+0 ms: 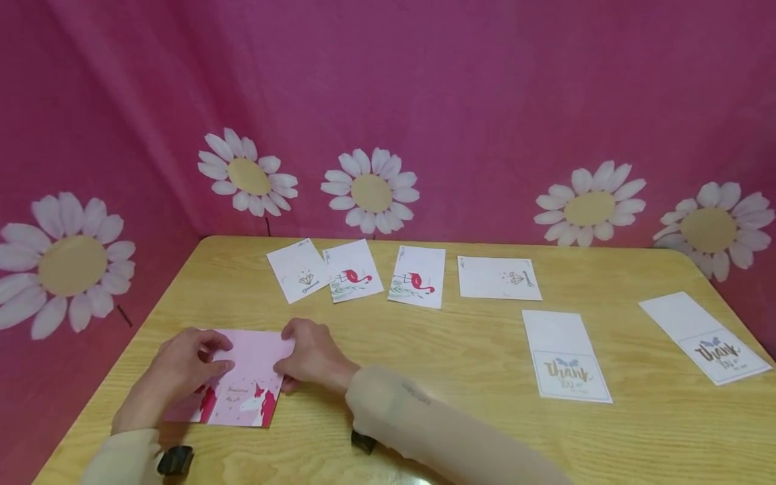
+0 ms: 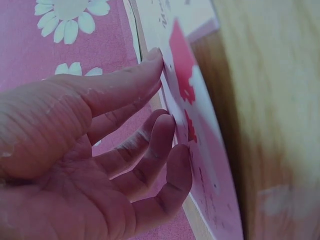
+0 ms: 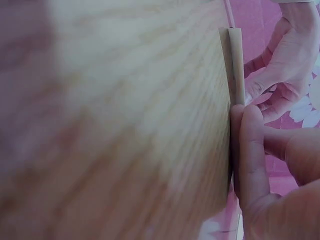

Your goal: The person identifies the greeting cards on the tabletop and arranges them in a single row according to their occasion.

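Two pink unicorn greeting cards lie side by side at the table's left, the right-hand card and the left-hand card, partly covered by a hand. My right hand pinches the right card's right edge, thumb on the near side. In the right wrist view, the card's folded edge meets the fingertips of my right hand. My left hand rests over the left card with loosely bent fingers. The left wrist view has its fingertips touching the pink card face.
Along the back lie two diamond cards and two flamingo cards. Two thank-you cards lie at the right. A pink flowered curtain hangs behind the wooden table.
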`<state>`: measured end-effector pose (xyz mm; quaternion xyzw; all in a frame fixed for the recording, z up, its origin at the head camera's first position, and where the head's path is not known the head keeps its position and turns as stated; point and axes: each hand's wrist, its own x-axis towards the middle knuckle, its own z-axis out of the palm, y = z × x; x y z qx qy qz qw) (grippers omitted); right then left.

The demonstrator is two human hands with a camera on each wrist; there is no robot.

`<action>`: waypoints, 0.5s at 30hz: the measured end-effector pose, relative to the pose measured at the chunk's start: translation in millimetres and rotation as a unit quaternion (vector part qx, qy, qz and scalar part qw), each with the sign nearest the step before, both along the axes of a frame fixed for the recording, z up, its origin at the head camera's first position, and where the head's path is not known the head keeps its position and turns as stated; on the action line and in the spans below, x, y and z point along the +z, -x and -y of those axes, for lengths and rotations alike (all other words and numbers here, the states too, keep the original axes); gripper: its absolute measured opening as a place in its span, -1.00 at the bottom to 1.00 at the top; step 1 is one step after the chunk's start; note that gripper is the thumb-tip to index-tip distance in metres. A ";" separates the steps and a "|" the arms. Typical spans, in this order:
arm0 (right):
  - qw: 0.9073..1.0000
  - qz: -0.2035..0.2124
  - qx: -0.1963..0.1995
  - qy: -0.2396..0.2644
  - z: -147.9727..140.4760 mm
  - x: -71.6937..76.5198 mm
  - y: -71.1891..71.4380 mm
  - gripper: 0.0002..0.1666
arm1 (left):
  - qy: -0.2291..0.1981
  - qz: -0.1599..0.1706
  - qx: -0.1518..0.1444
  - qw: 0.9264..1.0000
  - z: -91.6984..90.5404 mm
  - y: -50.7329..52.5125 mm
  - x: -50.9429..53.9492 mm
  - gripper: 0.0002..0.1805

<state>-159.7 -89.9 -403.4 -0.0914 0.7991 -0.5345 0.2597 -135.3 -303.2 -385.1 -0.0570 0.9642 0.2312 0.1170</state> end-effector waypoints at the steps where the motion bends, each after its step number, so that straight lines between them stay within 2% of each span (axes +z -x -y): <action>1: 1.000 0.001 0.001 -0.003 0.0 0.4 0.3 -0.53 | 0.001 -0.003 -0.002 1.000 0.3 0.3 -0.4 -0.62; 10: 0.997 -0.026 0.016 -0.070 2.1 3.5 0.6 -0.55 | 0.016 -0.031 -0.020 0.999 -0.5 -1.4 -1.9 -0.68; 15: 0.995 -0.035 0.016 -0.097 2.5 3.4 0.1 -0.54 | 0.024 -0.030 -0.023 0.999 -3.8 0.0 -0.1 -0.70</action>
